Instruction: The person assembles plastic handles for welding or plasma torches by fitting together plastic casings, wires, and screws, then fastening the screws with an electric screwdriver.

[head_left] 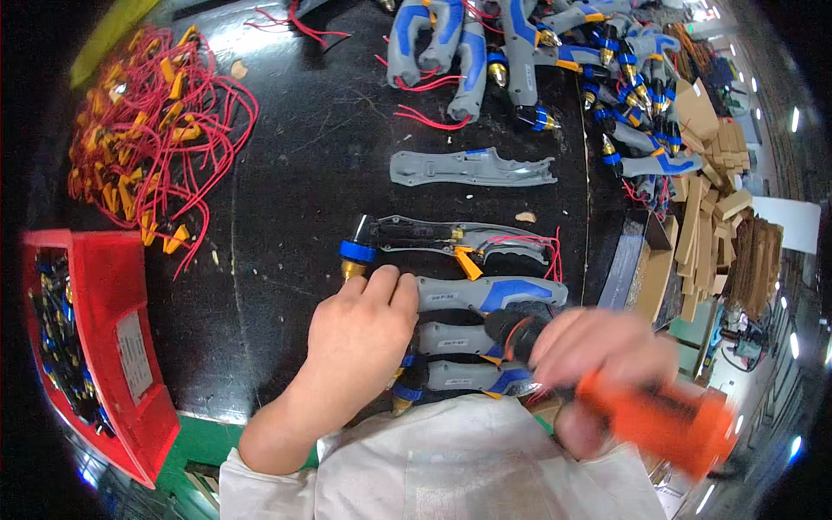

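Observation:
My left hand [360,325] is closed over the head end of a grey-and-blue torch handle [442,296], and its fingers hide that head. My right hand [607,347], smeared by motion, grips an orange cordless screwdriver [659,425] whose dark nose points left over the handles. Two more closed torch handles [455,339] lie side by side nearer to me. Just beyond my left fingers is an open half-shell [511,243] holding a torch head [355,251] with a blue ring, a yellow trigger [468,263] and red wires. Farther off lies a bare grey half-shell [472,169].
At the left, a red bin [108,295] holds torch heads, below a heap of red wires [186,130] with yellow triggers. Several finished-looking torches [520,52] spread across the far side and far right. An open cardboard box [650,269] and cardboard strips [719,182] stand at the right.

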Motion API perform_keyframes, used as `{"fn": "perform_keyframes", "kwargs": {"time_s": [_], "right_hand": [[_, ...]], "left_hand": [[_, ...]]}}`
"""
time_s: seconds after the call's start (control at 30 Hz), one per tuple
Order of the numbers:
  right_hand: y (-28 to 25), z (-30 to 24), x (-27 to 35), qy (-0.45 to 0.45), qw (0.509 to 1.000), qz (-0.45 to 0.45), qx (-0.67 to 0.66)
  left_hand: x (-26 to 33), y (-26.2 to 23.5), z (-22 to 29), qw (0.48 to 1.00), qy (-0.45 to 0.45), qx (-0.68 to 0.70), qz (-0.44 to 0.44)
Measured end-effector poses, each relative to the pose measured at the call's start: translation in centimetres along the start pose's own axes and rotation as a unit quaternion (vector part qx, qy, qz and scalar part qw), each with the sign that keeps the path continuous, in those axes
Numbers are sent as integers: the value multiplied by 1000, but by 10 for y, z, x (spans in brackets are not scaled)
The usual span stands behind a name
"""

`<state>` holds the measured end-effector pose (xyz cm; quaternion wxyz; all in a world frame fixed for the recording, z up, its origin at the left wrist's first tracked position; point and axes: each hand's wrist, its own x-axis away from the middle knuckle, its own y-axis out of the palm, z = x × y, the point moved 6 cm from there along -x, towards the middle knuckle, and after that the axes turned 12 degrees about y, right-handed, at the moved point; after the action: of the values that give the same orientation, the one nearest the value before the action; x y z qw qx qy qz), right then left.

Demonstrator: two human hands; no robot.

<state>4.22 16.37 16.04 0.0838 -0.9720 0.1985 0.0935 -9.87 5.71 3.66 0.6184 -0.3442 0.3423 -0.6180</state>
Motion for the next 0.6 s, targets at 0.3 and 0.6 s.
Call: {"fn": "perform_keyframes", "kwargs": {"time_s": [0.3,0.6], "right_hand": [[13,-1,-3,-16,998,-1,53],[27,-13,2,-51,990,-121,54]], "left_hand": [[3,4,-3,999,29,-13,24],[2,0,2,996,60,-38,48]]}}
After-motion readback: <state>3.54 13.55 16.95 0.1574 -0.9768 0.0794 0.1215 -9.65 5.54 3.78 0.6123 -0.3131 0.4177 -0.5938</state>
